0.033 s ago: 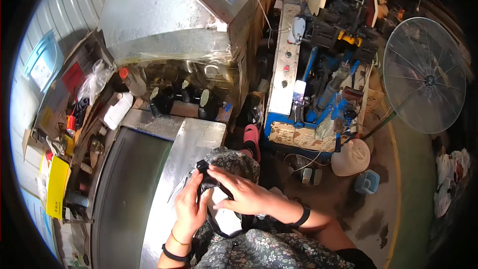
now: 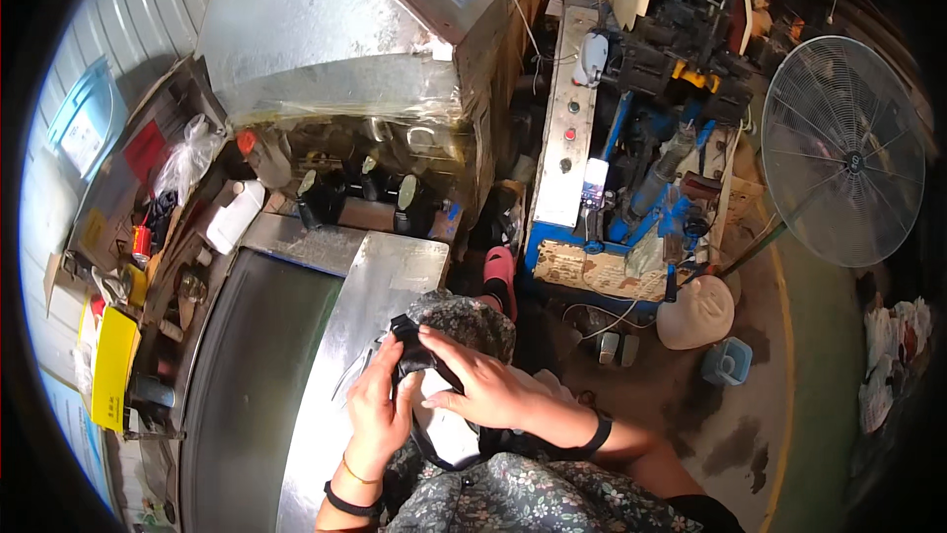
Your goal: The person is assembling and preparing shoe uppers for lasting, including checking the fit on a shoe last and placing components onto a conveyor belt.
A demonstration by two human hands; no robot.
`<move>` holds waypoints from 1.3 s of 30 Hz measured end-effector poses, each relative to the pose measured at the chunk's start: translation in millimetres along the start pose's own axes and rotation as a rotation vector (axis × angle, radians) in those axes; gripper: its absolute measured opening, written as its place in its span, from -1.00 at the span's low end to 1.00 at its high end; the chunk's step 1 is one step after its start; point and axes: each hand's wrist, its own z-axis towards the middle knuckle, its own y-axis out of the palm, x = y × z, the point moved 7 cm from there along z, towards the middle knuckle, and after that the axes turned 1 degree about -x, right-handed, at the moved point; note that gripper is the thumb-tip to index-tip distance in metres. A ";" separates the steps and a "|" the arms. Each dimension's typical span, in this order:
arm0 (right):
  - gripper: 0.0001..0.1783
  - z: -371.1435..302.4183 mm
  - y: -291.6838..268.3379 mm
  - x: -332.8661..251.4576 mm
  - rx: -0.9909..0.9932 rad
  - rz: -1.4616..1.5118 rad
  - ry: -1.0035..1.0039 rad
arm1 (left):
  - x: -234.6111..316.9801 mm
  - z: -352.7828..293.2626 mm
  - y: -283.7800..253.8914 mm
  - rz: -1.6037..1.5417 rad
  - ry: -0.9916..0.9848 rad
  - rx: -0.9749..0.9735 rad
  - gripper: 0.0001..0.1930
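Observation:
A black shoe upper (image 2: 402, 328) with a white, sole-shaped face lies over my lap, tilted, its narrow black end pointing away from me. My left hand (image 2: 371, 397) grips its left side, fingers along the black edge and thumb near the white face. From the right, my right hand (image 2: 490, 387) presses the same end, fingertips on the black edge and thumb across the white. The fingers partly cover the edge between them. Beyond the hands, several black shoes (image 2: 410, 206) stand upright at the mouth of a metal machine.
At my left runs a dark conveyor belt (image 2: 258, 355) beside a shiny metal ledge (image 2: 380, 282). The metal hood (image 2: 335, 50) rises behind it. To the right stand a blue machine (image 2: 602, 257), a large fan (image 2: 843, 153), a whitish jug (image 2: 695, 312) and a blue tub (image 2: 727, 361).

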 end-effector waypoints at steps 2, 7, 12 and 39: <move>-0.19 -6.3 4.3 6.4 0.105 0.014 -0.028 | -5.0 -1.0 2.9 0.008 0.026 0.067 -0.66; -0.34 -8.1 -2.3 11.2 0.124 0.007 -0.058 | -2.2 3.5 2.3 0.024 -0.002 0.029 -0.66; -0.48 -19.1 -4.4 14.0 0.343 -0.010 -0.128 | -9.8 2.8 8.0 -0.169 -0.171 -0.168 -0.38; -0.62 12.1 -15.9 -13.1 0.259 -0.274 -0.209 | -28.8 -13.6 22.2 -0.539 -0.312 -0.466 0.20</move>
